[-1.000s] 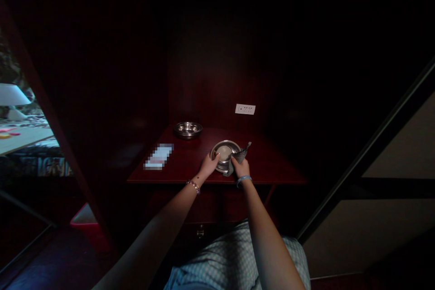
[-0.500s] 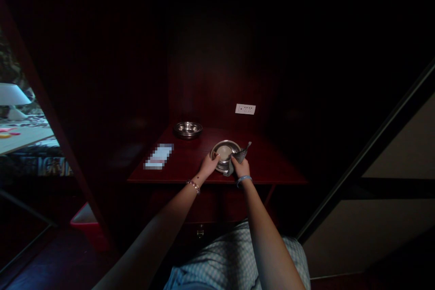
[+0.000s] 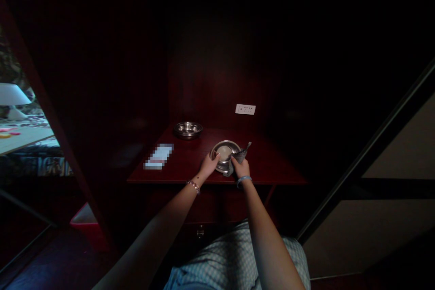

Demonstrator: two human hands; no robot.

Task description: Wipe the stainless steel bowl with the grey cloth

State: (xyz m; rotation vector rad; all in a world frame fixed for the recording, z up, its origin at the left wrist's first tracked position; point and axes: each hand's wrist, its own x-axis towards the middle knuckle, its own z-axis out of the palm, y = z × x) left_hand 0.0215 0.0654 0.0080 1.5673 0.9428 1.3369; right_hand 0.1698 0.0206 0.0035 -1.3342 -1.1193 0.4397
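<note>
My left hand grips the left rim of a round, shallow steel bowl, its thumb over the inner edge. At the bowl's right side, my right hand is closed on a grey cloth pressed against the rim. One corner of the cloth sticks up past the fingers and another part hangs over the near edge. The fingers under the bowl are hidden. Farther back to the left, a stack of similar steel bowls stands on the dark red desk.
A blurred-out pale flat object lies on the desk's left side. On the back wall is a white power socket. A red bin stands on the floor at left, below a side table with a white lamp.
</note>
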